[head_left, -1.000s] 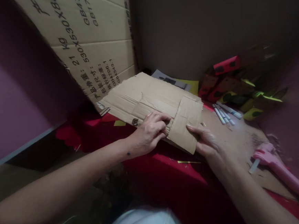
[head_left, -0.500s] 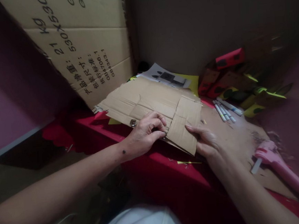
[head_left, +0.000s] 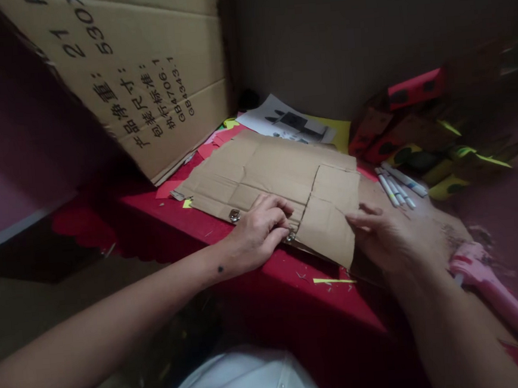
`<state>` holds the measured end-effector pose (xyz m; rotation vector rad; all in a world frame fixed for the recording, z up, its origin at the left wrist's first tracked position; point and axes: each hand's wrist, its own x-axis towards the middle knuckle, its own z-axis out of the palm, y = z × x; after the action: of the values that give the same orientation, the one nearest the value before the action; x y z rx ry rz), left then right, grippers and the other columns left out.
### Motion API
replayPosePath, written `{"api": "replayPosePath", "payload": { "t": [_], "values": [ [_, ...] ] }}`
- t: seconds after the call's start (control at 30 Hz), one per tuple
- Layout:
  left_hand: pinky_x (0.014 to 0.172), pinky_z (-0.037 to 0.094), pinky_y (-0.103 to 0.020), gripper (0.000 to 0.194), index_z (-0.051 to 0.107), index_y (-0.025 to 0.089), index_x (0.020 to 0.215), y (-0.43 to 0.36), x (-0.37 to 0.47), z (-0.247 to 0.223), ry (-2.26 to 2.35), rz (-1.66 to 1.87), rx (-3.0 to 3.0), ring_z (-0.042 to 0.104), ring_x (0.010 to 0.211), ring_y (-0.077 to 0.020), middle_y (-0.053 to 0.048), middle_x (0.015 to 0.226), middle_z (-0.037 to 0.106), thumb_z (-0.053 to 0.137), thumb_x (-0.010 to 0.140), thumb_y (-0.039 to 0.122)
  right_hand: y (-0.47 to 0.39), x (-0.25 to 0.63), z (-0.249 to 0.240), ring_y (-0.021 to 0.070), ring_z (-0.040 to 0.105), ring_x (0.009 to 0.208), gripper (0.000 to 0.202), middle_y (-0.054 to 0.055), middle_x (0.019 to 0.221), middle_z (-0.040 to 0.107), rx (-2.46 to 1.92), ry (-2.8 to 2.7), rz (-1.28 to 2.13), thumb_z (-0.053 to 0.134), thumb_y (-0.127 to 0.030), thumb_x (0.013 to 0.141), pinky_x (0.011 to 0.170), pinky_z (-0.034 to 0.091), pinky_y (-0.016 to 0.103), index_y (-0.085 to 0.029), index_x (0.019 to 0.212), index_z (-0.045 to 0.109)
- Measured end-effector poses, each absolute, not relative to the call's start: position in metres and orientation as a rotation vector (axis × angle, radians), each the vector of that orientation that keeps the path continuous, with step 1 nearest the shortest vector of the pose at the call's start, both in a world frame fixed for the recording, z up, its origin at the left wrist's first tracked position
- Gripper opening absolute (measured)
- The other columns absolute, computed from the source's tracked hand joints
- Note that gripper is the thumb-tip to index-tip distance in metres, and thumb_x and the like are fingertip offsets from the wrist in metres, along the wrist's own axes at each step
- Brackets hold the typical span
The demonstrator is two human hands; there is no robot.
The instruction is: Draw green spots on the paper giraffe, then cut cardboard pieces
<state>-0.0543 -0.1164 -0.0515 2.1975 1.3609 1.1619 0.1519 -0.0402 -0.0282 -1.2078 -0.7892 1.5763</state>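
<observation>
A flat brown cardboard sheet (head_left: 275, 166) lies on the red-covered table, with a smaller cardboard piece (head_left: 328, 221) over its right part. My left hand (head_left: 259, 230) rests at the sheet's front edge, its fingers curled around something I cannot make out. Small metallic items, one left of that hand (head_left: 234, 215) and one at its fingertips (head_left: 291, 237), sit by the edge. My right hand (head_left: 381, 229) is blurred, fingers apart, with a fingertip at the right edge of the smaller piece.
A large printed carton (head_left: 154, 65) stands at the back left. Behind the sheet lies a printed paper (head_left: 284, 120). To the right are markers (head_left: 395, 188), red and yellow decorated pieces (head_left: 416, 89) and a pink glue gun (head_left: 485, 284). A yellow strip (head_left: 334, 280) lies in front.
The cardboard now lies lower and flatter on the table. My right hand has moved right, its grip on the smaller piece loosened. My left hand has stayed near the front edge.
</observation>
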Motion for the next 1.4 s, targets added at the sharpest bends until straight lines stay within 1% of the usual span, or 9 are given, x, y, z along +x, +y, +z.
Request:
{"api": "replayPosePath", "payload": {
  "t": [0.17, 0.3, 0.37, 0.43, 0.57, 0.73, 0.83, 1.13, 1.4],
  "values": [
    [0.090, 0.044, -0.038, 0.017, 0.052, 0.017, 0.072, -0.115, -0.053, -0.053, 1.367, 1.156, 2.184, 0.051, 0.102, -0.0198, -0.009, 0.102, 0.058, 0.050, 0.084, 0.006, -0.033, 0.168, -0.031, 0.0107, 0.061, 0.064, 0.053, 0.000, 0.079, 0.063, -1.272, -1.008, 1.358, 0.069, 0.000, 0.044, 0.051, 0.049, 0.018, -0.017, 0.093, 0.059],
    [0.090, 0.044, -0.038, 0.018, 0.052, 0.017, 0.069, -0.114, -0.052, -0.055, 1.377, 1.119, 2.188, 0.051, 0.101, -0.0203, -0.009, 0.101, 0.059, 0.052, 0.084, 0.007, -0.046, 0.165, -0.031, 0.0197, 0.065, 0.090, 0.049, 0.006, 0.104, 0.064, -1.279, -1.333, 0.804, 0.068, -0.011, 0.062, 0.079, 0.054, 0.036, -0.021, 0.109, 0.056],
    [0.091, 0.044, -0.038, 0.019, 0.051, 0.017, 0.067, -0.114, -0.051, -0.056, 1.391, 1.099, 2.200, 0.051, 0.100, -0.0203, -0.008, 0.099, 0.059, 0.051, 0.083, 0.007, -0.059, 0.157, -0.029, 0.0230, 0.059, 0.110, 0.043, 0.009, 0.122, 0.059, -1.122, -1.640, 0.466, 0.061, -0.017, 0.075, 0.095, 0.047, 0.043, -0.023, 0.117, 0.054],
    [0.092, 0.043, -0.039, 0.020, 0.050, 0.017, 0.066, -0.113, -0.051, -0.056, 1.397, 1.088, 2.212, 0.050, 0.100, -0.0202, -0.008, 0.099, 0.058, 0.050, 0.083, 0.006, -0.073, 0.146, -0.028, 0.0263, 0.051, 0.121, 0.039, 0.010, 0.121, 0.061, -0.948, -2.044, 0.202, 0.057, -0.018, 0.081, 0.101, 0.041, 0.048, -0.022, 0.120, 0.054],
    [0.092, 0.044, -0.040, 0.020, 0.049, 0.017, 0.067, -0.112, -0.050, -0.056, 1.395, 1.103, 2.206, 0.050, 0.101, -0.0206, -0.007, 0.099, 0.058, 0.049, 0.083, 0.006, -0.087, 0.135, -0.028, 0.0299, 0.058, 0.108, 0.022, 0.005, 0.099, 0.069, -0.911, -2.564, -0.108, 0.054, -0.014, 0.082, 0.107, 0.014, 0.067, -0.023, 0.101, 0.062],
    [0.091, 0.045, -0.042, 0.020, 0.049, 0.017, 0.066, -0.112, -0.050, -0.057, 1.396, 1.116, 2.199, 0.051, 0.101, -0.0214, -0.008, 0.098, 0.059, 0.048, 0.084, 0.007, -0.087, 0.130, -0.025, 0.0227, 0.057, 0.088, 0.012, 0.008, 0.091, 0.064, -0.978, -2.569, 0.144, 0.051, -0.016, 0.086, 0.081, 0.047, 0.040, -0.019, 0.087, 0.062],
    [0.092, 0.045, -0.041, 0.020, 0.050, 0.017, 0.067, -0.113, -0.050, -0.056, 1.403, 1.120, 2.187, 0.051, 0.102, -0.0212, -0.007, 0.099, 0.059, 0.048, 0.082, 0.005, -0.089, 0.121, -0.027, 0.0216, 0.055, 0.086, 0.011, 0.008, 0.090, 0.061, -0.888, -2.578, 0.222, 0.051, -0.017, 0.086, 0.077, 0.047, 0.035, -0.018, 0.085, 0.062],
    [0.091, 0.046, -0.038, 0.020, 0.049, 0.017, 0.068, -0.112, -0.049, -0.057, 1.410, 1.098, 2.213, 0.051, 0.100, -0.0207, -0.007, 0.098, 0.059, 0.047, 0.082, 0.004, -0.090, 0.108, -0.044, 0.0212, 0.054, 0.074, 0.011, 0.007, 0.078, 0.059, -0.968, -2.618, -0.388, 0.051, -0.011, 0.077, 0.061, 0.039, 0.031, -0.018, 0.077, 0.059],
    [0.092, 0.045, -0.040, 0.018, 0.049, 0.017, 0.071, -0.111, -0.050, -0.061, 1.391, 1.094, 2.282, 0.050, 0.100, -0.0214, -0.009, 0.097, 0.058, 0.045, 0.084, 0.005, -0.089, 0.111, -0.046, 0.0186, 0.055, 0.073, 0.008, 0.005, 0.077, 0.060, -0.961, -2.584, -0.283, 0.054, -0.018, 0.079, 0.059, 0.038, 0.029, -0.019, 0.072, 0.058]
  ]
}}
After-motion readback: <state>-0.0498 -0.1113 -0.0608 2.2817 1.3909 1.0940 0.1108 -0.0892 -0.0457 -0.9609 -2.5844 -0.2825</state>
